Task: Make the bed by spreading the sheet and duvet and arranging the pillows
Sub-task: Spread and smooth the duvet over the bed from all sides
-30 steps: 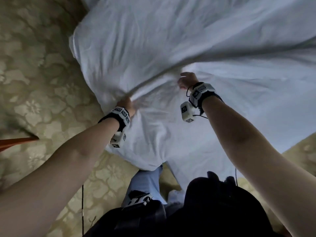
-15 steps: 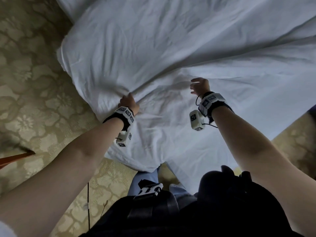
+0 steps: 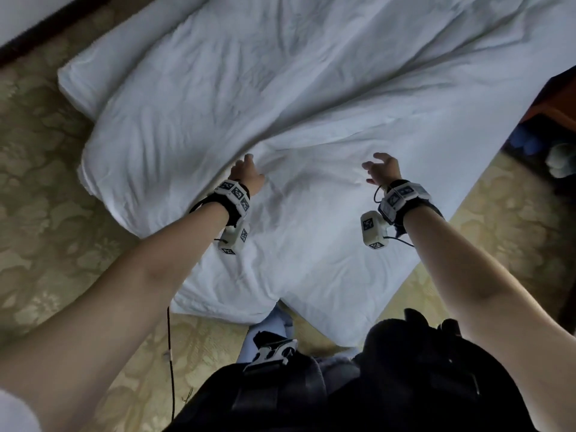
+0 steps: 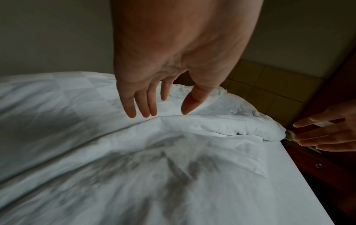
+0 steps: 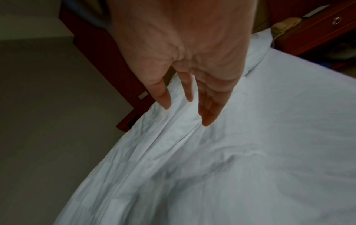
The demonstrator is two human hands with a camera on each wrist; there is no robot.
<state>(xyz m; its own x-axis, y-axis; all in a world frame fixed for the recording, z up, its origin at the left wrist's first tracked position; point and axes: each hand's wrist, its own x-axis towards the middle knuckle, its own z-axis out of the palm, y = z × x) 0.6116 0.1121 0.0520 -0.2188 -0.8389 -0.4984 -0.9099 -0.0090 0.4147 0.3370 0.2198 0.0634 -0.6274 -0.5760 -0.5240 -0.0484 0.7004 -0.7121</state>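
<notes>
Both hands hang over the bed with fingers straight and relaxed, and neither grip holds anything. The left hand (image 3: pixel 246 174) is just above a raised fold of the white duvet (image 3: pixel 280 88); its fingertips (image 4: pixel 131 112) are near the fold, but I cannot tell if they touch it. The right hand (image 3: pixel 381 168) is apart from the cloth, with its fingers (image 5: pixel 209 118) pointing down at a long crease.

The duvet lies across the bed and hangs over the near corner toward the carpet (image 3: pixel 46 182). It is not yet flat: a thick ridge runs from between the hands toward the far right, and many wrinkles remain. The flat white area by the right hand may be the sheet (image 4: pixel 279 190), already spread. I judge the spreading about half done. No pillows are visible, so arranging them seems still left.
</notes>
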